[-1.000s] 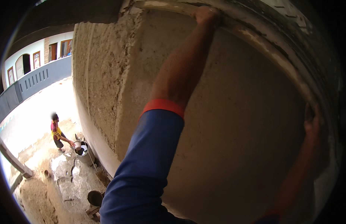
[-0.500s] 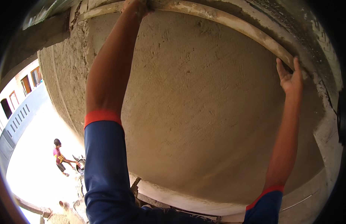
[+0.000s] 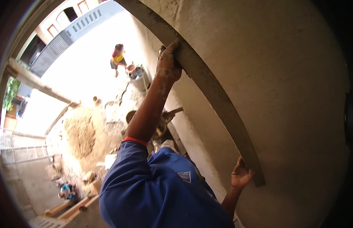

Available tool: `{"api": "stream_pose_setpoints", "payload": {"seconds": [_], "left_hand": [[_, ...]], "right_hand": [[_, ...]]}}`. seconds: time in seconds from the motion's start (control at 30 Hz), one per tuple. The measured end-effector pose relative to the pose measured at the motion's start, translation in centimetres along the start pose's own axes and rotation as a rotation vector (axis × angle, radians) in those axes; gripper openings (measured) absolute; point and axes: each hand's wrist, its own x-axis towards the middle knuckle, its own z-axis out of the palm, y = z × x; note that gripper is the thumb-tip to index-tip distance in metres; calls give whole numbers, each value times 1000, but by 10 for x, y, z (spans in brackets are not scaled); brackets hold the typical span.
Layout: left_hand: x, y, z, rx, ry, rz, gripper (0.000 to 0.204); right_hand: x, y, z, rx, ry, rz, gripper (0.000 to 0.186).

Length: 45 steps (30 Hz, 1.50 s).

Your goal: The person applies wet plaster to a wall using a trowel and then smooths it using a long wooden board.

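Observation:
A long, flat grey straightedge [image 3: 212,89] lies against the plastered wall [image 3: 290,95], running from the top middle down to the lower right. It looks curved in this fisheye view. My left hand [image 3: 169,64], smeared with wet mortar, is closed round the upper part of the straightedge. Close to the lower end, my right hand [image 3: 242,174] holds the edge with thumb and fingers apart; some of its fingers are hidden behind the straightedge. The plaster beside it looks mostly smooth, with faint marks.
Far below on the left, a person [image 3: 117,59] bends over a bucket [image 3: 131,68]. A sand heap [image 3: 79,131] lies nearer, past a wooden beam [image 3: 43,83]. Another person [image 3: 67,191] is at the lower left. A grey gate [image 3: 51,57] stands beyond.
The straightedge has gone from along the wall's top edge to a slanting position lower on the wall, both hands with it. My view has swung left and down, showing more ground.

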Motion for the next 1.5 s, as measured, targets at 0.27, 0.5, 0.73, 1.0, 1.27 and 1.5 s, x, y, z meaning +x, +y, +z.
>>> {"api": "stream_pose_setpoints", "payload": {"seconds": [0.27, 0.5, 0.73, 1.0, 1.27, 1.5], "left_hand": [[-163, 76, -168, 127, 421, 63, 26], [-275, 152, -200, 430, 769, 412, 39], [-337, 185, -229, 677, 926, 769, 49], [-346, 193, -303, 874, 1023, 865, 41], [-319, 121, -425, 901, 1177, 690, 64], [-307, 67, -499, 859, 1212, 622, 66]], "right_hand": [[-10, 94, -160, 111, 219, 516, 48], [24, 183, -221, -614, 513, 1283, 29], [86, 261, -221, -1522, 262, 1282, 14], [145, 376, -296, -2045, -91, 1370, 44], [177, 555, -482, -2465, -388, 1100, 63], [179, 596, -577, -2582, -468, 1126, 56]]}}
